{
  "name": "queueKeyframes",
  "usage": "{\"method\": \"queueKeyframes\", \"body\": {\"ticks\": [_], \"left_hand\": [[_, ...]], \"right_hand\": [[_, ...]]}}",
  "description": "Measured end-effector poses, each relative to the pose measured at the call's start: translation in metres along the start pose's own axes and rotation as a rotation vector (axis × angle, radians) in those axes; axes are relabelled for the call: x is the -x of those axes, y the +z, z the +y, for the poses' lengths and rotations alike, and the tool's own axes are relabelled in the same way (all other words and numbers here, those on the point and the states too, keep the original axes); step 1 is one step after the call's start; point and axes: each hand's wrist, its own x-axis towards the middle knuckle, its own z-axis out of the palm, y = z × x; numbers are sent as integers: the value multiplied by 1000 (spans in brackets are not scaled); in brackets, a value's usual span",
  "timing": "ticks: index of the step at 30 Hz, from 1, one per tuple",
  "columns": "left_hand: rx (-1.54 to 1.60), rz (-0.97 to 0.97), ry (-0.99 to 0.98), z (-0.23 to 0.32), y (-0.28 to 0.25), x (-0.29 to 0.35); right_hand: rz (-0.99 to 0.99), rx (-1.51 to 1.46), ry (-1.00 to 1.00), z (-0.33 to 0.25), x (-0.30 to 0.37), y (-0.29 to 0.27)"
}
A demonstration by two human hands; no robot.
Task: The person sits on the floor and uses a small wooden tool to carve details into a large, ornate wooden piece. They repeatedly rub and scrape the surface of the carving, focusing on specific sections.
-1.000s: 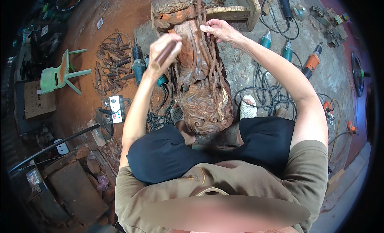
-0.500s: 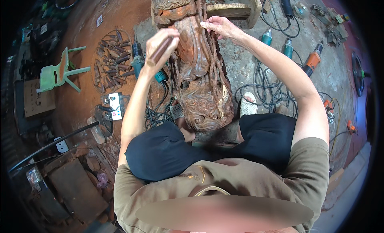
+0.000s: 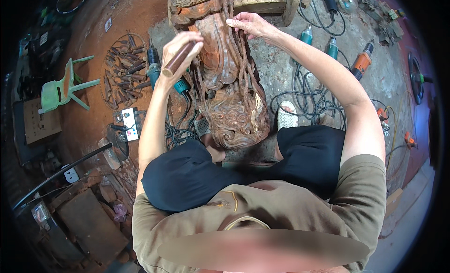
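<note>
Between my knees stands a large reddish-brown wood carving [image 3: 239, 116], with curling relief at its near end and vine-like strands along its right side. My left hand [image 3: 182, 50] is closed round the thick wooden handle of a carving chisel [image 3: 177, 62], held over the carving's left edge. The chisel's blade is hidden behind the fingers. Across from it, my right hand [image 3: 251, 26] is at the strands on the carving's right side. Its thumb and fingers come together there in a pinch; what lies between them, if anything, is hard to make out.
Left on the floor lie a pile of wooden-handled chisels [image 3: 124, 69], a power strip [image 3: 131, 123] and a green plastic chair [image 3: 61, 90]. Teal power tools [image 3: 333, 48], an orange one [image 3: 363, 62] and tangled black cables [image 3: 304, 97] lie right. A wooden frame [image 3: 262, 3] stands beyond.
The whole view has shifted, so everything sits slightly further left and up. Both hands keep about the same places on the carving, the left still gripping the chisel.
</note>
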Motion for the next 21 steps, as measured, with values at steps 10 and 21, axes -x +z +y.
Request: {"method": "queueKeyframes", "body": {"ticks": [10,21], "left_hand": [[-138,-279,115,22,24,38],[-199,-109,146,-3,27,13]], "right_hand": [[-6,8,7,3,0,-5],[-33,-19,13,2,0,0]]}}
